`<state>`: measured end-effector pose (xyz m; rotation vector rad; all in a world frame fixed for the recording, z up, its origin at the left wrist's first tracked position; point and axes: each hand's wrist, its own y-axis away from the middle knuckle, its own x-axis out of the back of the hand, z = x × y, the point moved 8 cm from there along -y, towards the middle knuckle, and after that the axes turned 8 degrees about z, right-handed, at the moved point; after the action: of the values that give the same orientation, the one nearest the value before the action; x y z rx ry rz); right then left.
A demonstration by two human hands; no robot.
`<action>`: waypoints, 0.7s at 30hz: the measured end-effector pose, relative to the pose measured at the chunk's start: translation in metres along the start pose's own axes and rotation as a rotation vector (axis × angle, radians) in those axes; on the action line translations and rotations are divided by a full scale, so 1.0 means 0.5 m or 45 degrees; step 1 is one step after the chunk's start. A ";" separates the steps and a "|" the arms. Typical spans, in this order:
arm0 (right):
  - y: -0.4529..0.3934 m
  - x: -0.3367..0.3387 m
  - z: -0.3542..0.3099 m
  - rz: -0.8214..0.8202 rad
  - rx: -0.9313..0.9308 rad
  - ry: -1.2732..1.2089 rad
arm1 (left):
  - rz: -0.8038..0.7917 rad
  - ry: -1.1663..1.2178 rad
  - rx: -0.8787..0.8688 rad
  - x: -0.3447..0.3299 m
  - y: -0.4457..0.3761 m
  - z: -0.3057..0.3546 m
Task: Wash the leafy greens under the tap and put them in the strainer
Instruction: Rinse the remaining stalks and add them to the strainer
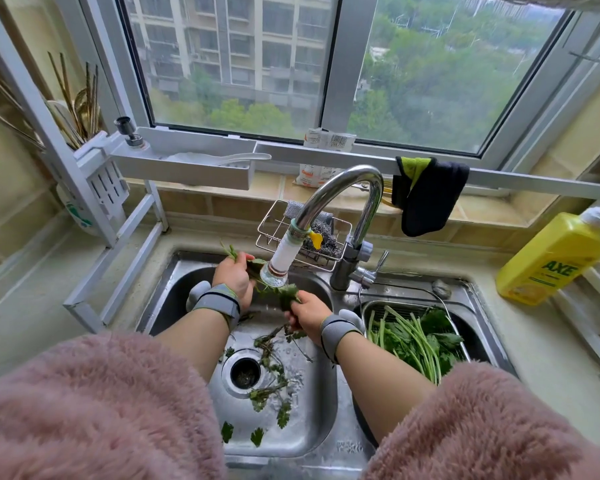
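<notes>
Under the tap's white filter nozzle (280, 263) I hold a bunch of leafy greens (284, 293) with both hands. My left hand (234, 276) grips the stem end, which sticks out past its fingers at the upper left. My right hand (308, 315) grips the leafy end lower down. A metal wire strainer (411, 299) sits in the right sink basin and holds several long-stemmed greens (418, 337). Loose leaves and stems (269, 372) lie around the drain (245, 372) of the left basin (323, 410).
A yellow dish soap bottle (551, 258) lies tilted on the counter at the right. A wire rack with a steel scourer (321, 233) hangs behind the tap. A dark cloth (426, 195) hangs from the white rail. At the left stands a white rack with chopsticks (80, 109).
</notes>
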<state>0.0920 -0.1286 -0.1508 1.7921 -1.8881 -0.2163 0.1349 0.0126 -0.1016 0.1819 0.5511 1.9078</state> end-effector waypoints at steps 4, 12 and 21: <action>0.011 0.014 0.006 -0.028 -0.108 -0.309 | -0.042 -0.031 0.011 0.005 0.003 -0.006; 0.034 -0.020 -0.019 -0.233 0.096 0.252 | -0.213 0.008 0.123 -0.041 0.043 -0.035; 0.026 0.000 -0.021 -0.068 0.303 0.860 | -0.188 -0.139 0.100 -0.047 0.038 -0.060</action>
<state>0.0856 -0.1249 -0.1358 1.7611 -1.4157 0.5535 0.1169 -0.0232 -0.1164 0.2869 0.5508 1.7236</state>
